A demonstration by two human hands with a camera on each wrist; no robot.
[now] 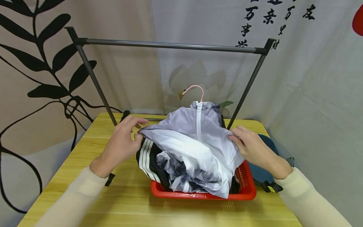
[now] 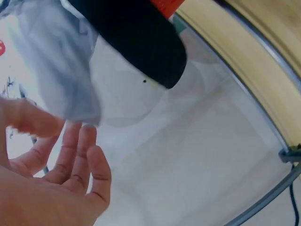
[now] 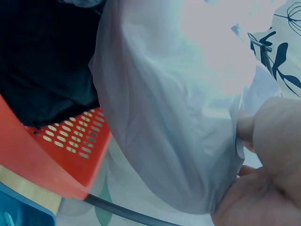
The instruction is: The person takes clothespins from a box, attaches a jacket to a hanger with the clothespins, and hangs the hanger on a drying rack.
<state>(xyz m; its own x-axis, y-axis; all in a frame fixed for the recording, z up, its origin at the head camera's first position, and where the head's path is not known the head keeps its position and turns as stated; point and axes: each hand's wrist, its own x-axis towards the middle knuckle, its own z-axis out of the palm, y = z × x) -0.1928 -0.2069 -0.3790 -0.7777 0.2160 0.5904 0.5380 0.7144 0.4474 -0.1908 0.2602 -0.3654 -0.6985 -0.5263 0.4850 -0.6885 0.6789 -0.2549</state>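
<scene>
A pale grey and white zip-up jacket (image 1: pixel 195 138) hangs over a pink hanger (image 1: pixel 198 88) and lies heaped on other clothes in a red basket (image 1: pixel 204 195). Close to the jacket's left shoulder corner is my left hand (image 1: pixel 122 142); its thumb and fingers are spread, with the fingertips right at the cloth edge (image 2: pixel 82 110). On the other side my right hand (image 1: pixel 255 151) pinches the right shoulder of the jacket between thumb and fingers; part of its grip hides behind the fabric (image 3: pixel 178 117). Black clothing with white stripes (image 1: pixel 147 157) bulges out beneath the jacket.
Behind the basket stands a dark grey rack with a horizontal bar (image 1: pixel 170 44). The basket sits on a yellow wooden table (image 1: pixel 124 192). A blue container (image 1: pixel 259 173) is by my right wrist. Printed fabric walls (image 1: pixel 317 94) enclose the back and sides.
</scene>
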